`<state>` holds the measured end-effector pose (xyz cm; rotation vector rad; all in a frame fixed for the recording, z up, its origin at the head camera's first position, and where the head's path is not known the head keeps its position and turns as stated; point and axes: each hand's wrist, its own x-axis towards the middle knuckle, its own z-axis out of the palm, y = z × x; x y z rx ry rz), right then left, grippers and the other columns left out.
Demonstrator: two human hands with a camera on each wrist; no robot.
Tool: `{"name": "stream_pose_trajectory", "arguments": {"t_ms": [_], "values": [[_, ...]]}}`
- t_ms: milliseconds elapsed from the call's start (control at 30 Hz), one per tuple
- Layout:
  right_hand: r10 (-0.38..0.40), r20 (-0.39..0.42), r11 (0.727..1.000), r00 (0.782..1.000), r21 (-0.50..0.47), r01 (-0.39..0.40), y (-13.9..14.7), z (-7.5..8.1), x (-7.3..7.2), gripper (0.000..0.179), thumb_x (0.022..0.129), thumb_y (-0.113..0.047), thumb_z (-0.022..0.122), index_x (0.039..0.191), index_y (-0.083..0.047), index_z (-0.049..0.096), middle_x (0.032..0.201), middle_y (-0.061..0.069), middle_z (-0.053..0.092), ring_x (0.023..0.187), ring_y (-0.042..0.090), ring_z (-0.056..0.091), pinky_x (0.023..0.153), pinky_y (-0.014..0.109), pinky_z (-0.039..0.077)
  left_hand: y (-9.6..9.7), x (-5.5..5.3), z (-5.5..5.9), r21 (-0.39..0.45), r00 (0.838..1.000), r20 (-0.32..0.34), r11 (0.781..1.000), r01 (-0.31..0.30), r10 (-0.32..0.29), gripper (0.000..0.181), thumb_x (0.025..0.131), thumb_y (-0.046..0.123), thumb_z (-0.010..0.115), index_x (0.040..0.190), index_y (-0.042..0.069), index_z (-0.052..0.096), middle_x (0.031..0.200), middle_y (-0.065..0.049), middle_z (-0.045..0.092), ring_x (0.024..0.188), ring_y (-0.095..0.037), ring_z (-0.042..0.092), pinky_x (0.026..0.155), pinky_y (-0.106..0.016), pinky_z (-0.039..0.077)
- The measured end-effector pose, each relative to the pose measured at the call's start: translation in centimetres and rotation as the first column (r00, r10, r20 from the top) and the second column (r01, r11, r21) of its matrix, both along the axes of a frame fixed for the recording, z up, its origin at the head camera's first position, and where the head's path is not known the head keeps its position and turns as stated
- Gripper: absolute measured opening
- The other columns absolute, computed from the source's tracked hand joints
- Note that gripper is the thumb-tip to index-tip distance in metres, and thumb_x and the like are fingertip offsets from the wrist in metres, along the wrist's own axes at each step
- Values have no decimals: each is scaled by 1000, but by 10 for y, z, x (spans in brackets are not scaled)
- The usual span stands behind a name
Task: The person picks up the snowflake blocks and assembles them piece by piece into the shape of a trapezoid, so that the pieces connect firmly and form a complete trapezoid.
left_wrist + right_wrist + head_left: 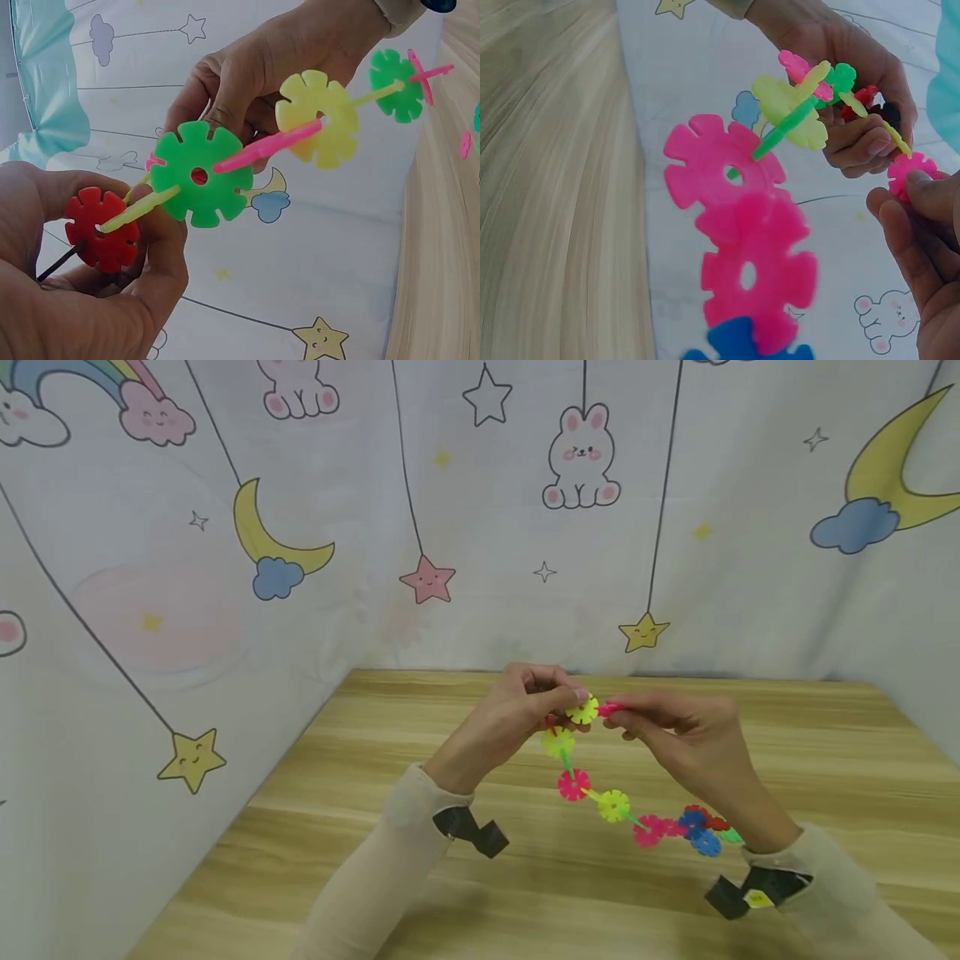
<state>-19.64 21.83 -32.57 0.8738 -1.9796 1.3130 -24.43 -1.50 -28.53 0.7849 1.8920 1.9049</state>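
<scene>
A chain of slotted plastic snowflake discs hangs between both hands above the table. In the head view my left hand pinches a yellow snowflake disc at the chain's upper end. Facing it, my right hand pinches a pink snowflake disc by thumb and fingers, with its edge against the yellow one. In the left wrist view a red disc sits within the left hand's curled fingers, followed by a green disc. Pink discs farther along the chain look large in the right wrist view.
The wood-grain table lies below the hands. Blue discs and a red one belong to the chain's part near the right wrist. A patterned white curtain stands behind the table and on the left. Each wrist wears a black camera.
</scene>
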Motion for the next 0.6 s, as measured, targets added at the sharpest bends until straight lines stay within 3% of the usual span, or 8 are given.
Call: {"name": "stream_pose_trajectory", "arguments": {"t_ms": [267, 600], "values": [[-33, -224, 998, 974, 42, 43, -8, -2, 1, 44, 69, 29, 82, 101, -2, 84, 89, 12, 83, 84, -2, 78, 79, 13, 61, 4, 3, -7, 0, 1000, -4, 1000, -15, 15, 14, 102, 7, 67, 98, -6, 71, 83, 2, 72, 73, -11, 71, 66, -23, 54], [-42, -281, 997, 959, 45, 57, -11, -4, 3, 37, 73, 24, 83, 98, -3, 84, 85, 11, 81, 85, -3, 77, 79, 12, 60, 6, 5, -6, -14, 1000, -13, 1000, -14, 13, 13, 101, 5, 69, 96, -6, 72, 80, 4, 71, 73, -12, 68, 64, -23, 54]]}}
